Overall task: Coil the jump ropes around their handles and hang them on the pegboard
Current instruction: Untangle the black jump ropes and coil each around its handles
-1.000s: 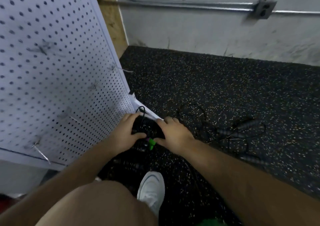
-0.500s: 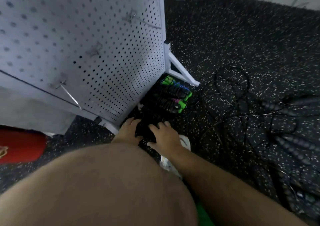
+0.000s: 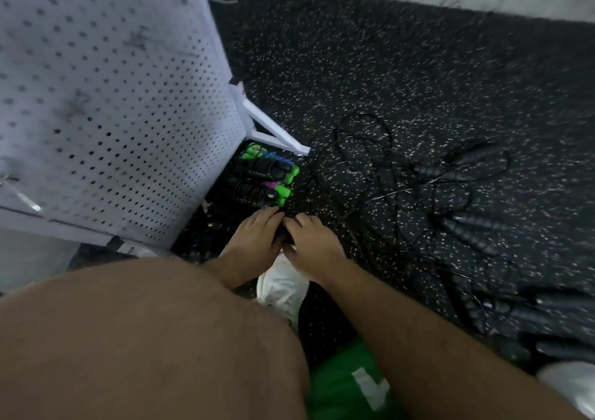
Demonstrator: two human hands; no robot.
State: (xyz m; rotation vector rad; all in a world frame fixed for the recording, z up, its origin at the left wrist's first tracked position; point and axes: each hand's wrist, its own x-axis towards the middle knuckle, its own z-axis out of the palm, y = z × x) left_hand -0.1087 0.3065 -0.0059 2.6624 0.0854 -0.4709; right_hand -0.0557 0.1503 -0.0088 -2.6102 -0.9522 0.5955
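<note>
While the coil is in hand, we judge from the head view that the step is winding the black jump rope (image 3: 284, 231) around its paired handles. We lay each turn tight against the last, hold the handles side by side, and tuck the free end so the bundle does not spring open on the way to the pegboard (image 3: 112, 97).

The left hand (image 3: 254, 241) and right hand (image 3: 311, 246) meet fingertip to fingertip. Their fingers curl narrowly over the dark bundle, most of which is hidden beneath them.

Just beyond the fingertips, the green-tipped ropes (image 3: 267, 178) lie bundled at the pegboard's foot. To the right of the fingers, well apart, the loose ropes (image 3: 450, 191) sprawl tangled on the floor (image 3: 402, 65).
</note>
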